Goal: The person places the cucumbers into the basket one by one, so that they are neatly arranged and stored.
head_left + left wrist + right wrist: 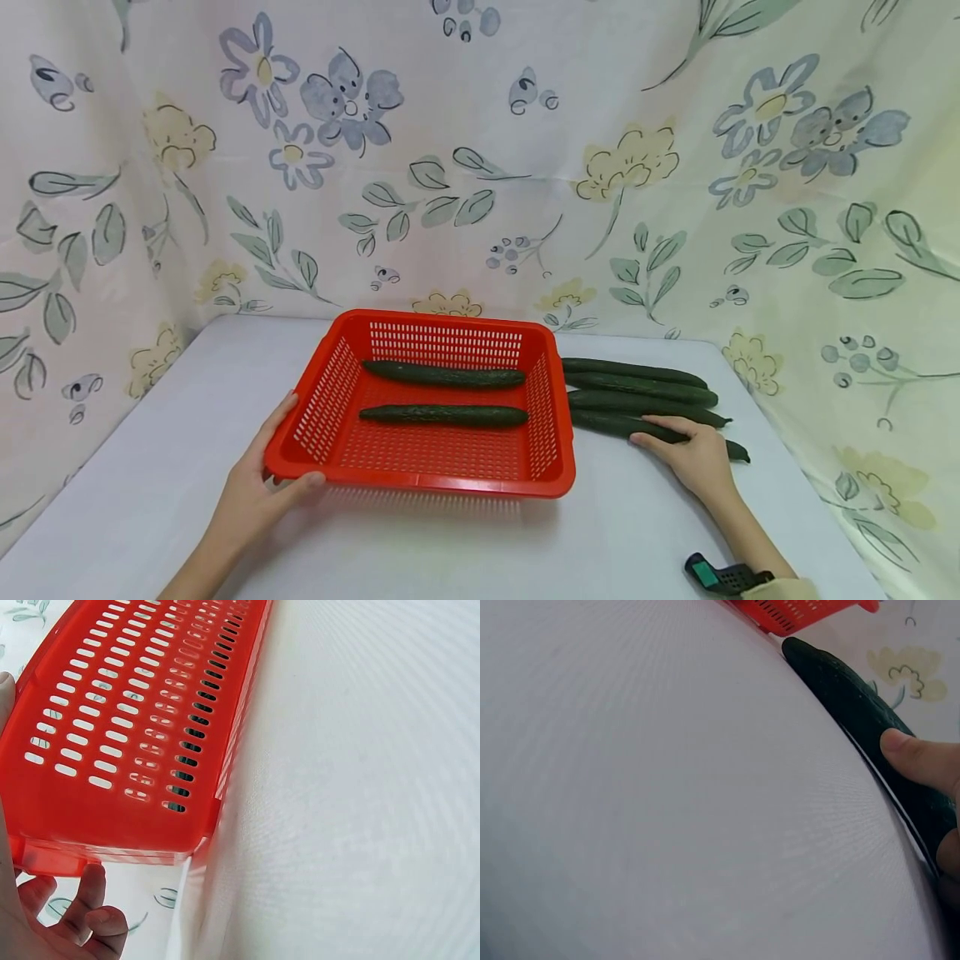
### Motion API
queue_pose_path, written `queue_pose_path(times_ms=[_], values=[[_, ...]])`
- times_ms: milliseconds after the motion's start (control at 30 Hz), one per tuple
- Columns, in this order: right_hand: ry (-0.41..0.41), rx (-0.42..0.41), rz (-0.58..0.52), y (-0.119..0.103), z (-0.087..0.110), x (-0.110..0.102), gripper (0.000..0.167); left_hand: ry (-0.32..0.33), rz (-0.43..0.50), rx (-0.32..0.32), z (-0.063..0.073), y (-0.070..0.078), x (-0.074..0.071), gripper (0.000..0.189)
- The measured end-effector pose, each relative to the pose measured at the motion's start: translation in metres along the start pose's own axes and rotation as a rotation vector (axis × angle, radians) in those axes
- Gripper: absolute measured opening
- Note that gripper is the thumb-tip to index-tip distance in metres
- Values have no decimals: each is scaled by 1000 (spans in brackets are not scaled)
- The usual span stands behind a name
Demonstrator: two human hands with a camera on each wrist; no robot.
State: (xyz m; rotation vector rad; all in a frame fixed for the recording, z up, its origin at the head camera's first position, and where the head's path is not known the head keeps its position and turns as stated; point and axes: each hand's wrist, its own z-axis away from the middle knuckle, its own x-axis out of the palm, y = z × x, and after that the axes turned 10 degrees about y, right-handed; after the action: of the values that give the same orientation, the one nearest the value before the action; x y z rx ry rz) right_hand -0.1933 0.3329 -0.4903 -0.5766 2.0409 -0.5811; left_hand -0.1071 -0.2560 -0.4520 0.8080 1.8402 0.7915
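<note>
Left hand (258,492) curls round the near-left corner of the red perforated plastic basket (420,482), probably steadying it — right hand (703,462), fingers part-closed, grips a long dark-green cucumber (611,424) right of it.

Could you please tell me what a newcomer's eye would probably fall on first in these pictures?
Most likely the bright red basket near the centre of the head view, with two cucumbers lying inside and the left hand gripping its near left corner. Next, perhaps, the row of four cucumbers to its right, the nearest held by the right hand. Behind everything hangs a flowered cloth.
</note>
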Motion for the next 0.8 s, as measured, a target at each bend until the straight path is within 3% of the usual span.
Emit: queue_pose_path(times_ms=[367, 800], values=[[67, -40, 31, -5, -2, -2, 38, 6, -10, 7, 0, -1, 0, 106], [65, -1, 20, -18, -8, -14, 41, 8, -20, -5, 0, 0, 0, 106]])
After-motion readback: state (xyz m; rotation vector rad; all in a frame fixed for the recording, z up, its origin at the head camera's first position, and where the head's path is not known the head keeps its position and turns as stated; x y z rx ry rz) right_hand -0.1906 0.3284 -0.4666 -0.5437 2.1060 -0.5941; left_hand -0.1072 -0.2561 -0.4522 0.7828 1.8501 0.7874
